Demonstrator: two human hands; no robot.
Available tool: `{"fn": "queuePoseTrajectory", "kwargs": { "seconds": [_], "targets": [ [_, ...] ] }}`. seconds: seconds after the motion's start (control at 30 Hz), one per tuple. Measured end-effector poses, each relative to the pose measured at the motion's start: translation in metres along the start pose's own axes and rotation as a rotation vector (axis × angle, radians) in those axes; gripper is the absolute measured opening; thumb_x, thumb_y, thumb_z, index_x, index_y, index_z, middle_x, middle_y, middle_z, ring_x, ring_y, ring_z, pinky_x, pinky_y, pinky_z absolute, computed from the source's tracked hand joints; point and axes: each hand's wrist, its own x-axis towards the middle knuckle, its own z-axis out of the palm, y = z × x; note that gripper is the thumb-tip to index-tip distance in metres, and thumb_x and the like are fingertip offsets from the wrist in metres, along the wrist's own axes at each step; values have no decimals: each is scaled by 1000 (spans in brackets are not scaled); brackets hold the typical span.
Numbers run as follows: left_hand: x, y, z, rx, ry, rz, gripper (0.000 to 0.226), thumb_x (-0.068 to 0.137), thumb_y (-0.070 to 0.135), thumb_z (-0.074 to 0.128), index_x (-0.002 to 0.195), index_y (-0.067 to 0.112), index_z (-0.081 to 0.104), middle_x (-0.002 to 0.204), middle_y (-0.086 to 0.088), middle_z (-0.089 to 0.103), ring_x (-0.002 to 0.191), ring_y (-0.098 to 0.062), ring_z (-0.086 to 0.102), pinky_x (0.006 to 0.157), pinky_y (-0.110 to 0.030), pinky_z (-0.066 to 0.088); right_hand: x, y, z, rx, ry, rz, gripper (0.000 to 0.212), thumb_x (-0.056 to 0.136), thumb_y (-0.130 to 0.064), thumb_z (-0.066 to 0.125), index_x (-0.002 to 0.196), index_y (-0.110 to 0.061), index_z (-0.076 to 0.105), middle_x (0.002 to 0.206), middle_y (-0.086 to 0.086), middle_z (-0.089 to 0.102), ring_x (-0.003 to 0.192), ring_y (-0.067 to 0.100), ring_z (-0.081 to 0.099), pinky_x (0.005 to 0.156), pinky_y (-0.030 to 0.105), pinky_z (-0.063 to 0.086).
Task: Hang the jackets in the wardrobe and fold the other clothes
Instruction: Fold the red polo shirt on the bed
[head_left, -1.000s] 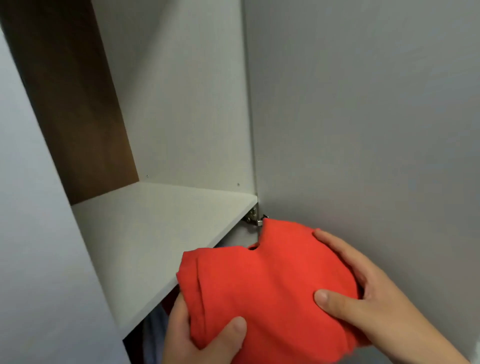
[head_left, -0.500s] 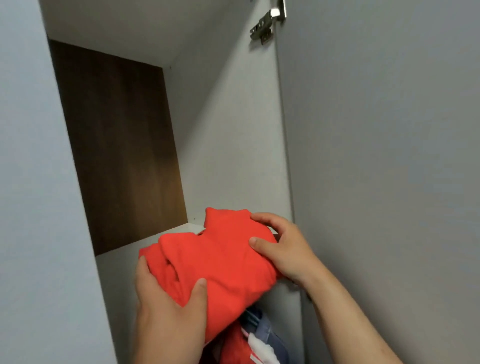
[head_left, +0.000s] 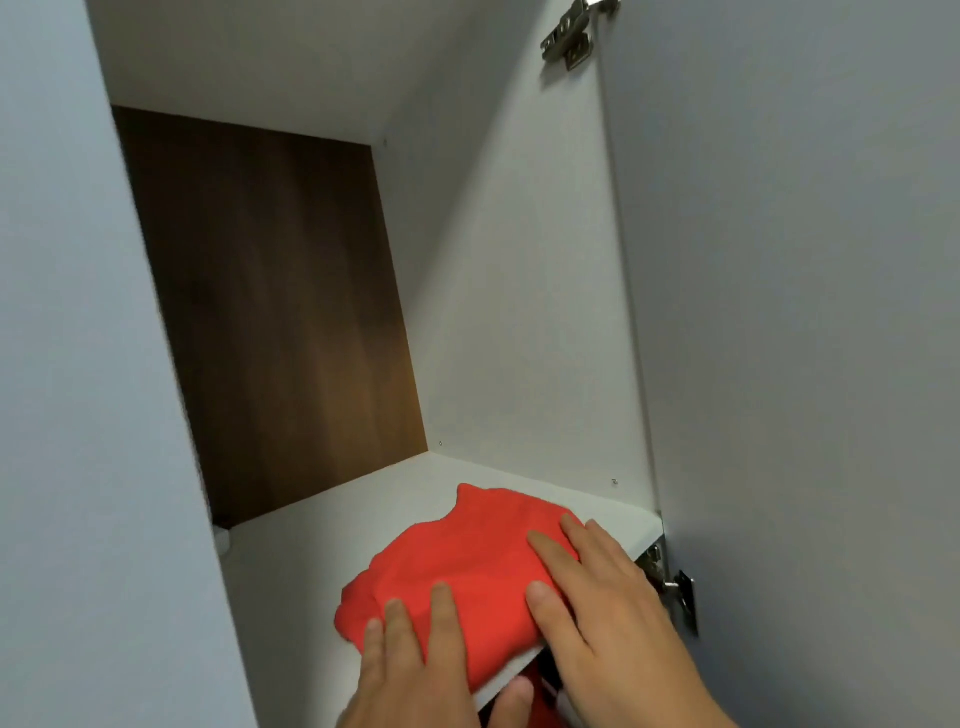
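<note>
Garment (head_left: 467, 566), earlier gripped, now lies on shelf (head_left: 322, 540) under flat left hand (head_left: 410, 670) and right hand (head_left: 597, 603).

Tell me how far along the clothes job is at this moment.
Done: the red garment is folded and lies on the white wardrobe shelf. In hand: the left hand and right hand rest on it with straight fingers, apparently settling it near the front edge. Left: letting go. Something red shows below the shelf, but hung jackets or other clothes to fold are out of view.
</note>
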Motion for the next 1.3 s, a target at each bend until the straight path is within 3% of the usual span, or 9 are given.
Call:
{"fn": "queuePoseTrajectory", "kwargs": {
  "seconds": [0.07, 0.1, 0.17, 0.23, 0.37, 0.47, 0.67, 0.83, 1.3],
  "targets": [
    [10, 2, 4, -33, 95, -26, 141, 53, 93, -20, 147, 6, 39, 141, -42, 38, 128, -56, 44, 101, -57, 43, 15, 5, -4, -14, -111, 8, 53, 99, -61, 24, 151, -52, 14, 163, -18, -8, 149, 3, -12, 119, 24, -4],
    [17, 1, 7, -6, 58, -63, 144, 45, 92, -25, 154, 12, 22, 153, -36, 23, 140, -49, 31, 112, -52, 32, 24, 6, -6, -2, -165, 8, 54, 99, -60, 24, 152, -51, 13, 164, -15, -9, 149, 4, -12, 120, 25, -5],
    [34, -2, 7, -73, -59, -231, 119, 60, 90, -10, 156, 19, -9, 162, -21, -7, 151, -36, 3, 121, -42, 12, 41, 9, -5, 14, -268, -4, 57, 100, -58, 25, 154, -45, 12, 165, -12, -8, 150, 6, -12, 120, 26, -5],
    [56, 6, 5, -23, -112, -360, 100, 84, 82, 14, 156, 16, -6, 163, -20, -8, 151, -36, 2, 121, -45, 13, 59, 14, 1, 27, -326, -6, 62, 101, -57, 26, 157, -36, 10, 165, -8, -8, 151, 9, -11, 120, 27, -4],
    [89, 18, 3, -56, -167, -418, 106, 85, 81, 26, 156, 6, 1, 162, -24, -1, 150, -39, 6, 120, -45, 16, 90, 19, 13, 32, -366, 27, 75, 100, -58, 29, 158, -20, 0, 165, -1, -9, 152, 14, -8, 121, 30, -2],
    [100, 17, 15, -93, -30, -391, 105, 88, 75, 28, 154, -2, -1, 160, -30, 0, 148, -45, 5, 121, -45, 14, 110, 22, 17, 23, -384, 51, 81, 99, -60, 30, 158, -16, -3, 166, 1, -8, 152, 15, -8, 121, 32, -1],
    [123, 17, 23, -341, 92, -381, 96, 93, 68, 26, 154, -1, -1, 161, -27, -2, 150, -41, -1, 123, -45, 6, 147, 27, 27, 31, -440, 21, 80, 99, -59, 33, 158, -13, 5, 166, 3, 2, 152, 15, 1, 123, 32, 4],
    [150, 12, 25, -403, 123, -470, 92, 94, 65, 30, 154, -1, 5, 162, -23, 4, 149, -39, 5, 122, -45, 10, 166, 22, 36, 176, -417, -12, 60, 102, -41, 43, 153, -12, 29, 158, 5, 34, 141, 19, 35, 114, 27, 25],
    [249, -7, 38, -309, 166, -468, 83, 98, 59, 27, 154, 0, 10, 161, -23, 12, 148, -39, 13, 121, -45, 14, 248, 37, 98, -77, -482, -47, 65, 106, -44, 22, 157, -7, 7, 166, 10, 3, 152, 20, 2, 123, 31, 2]
  ]
}}
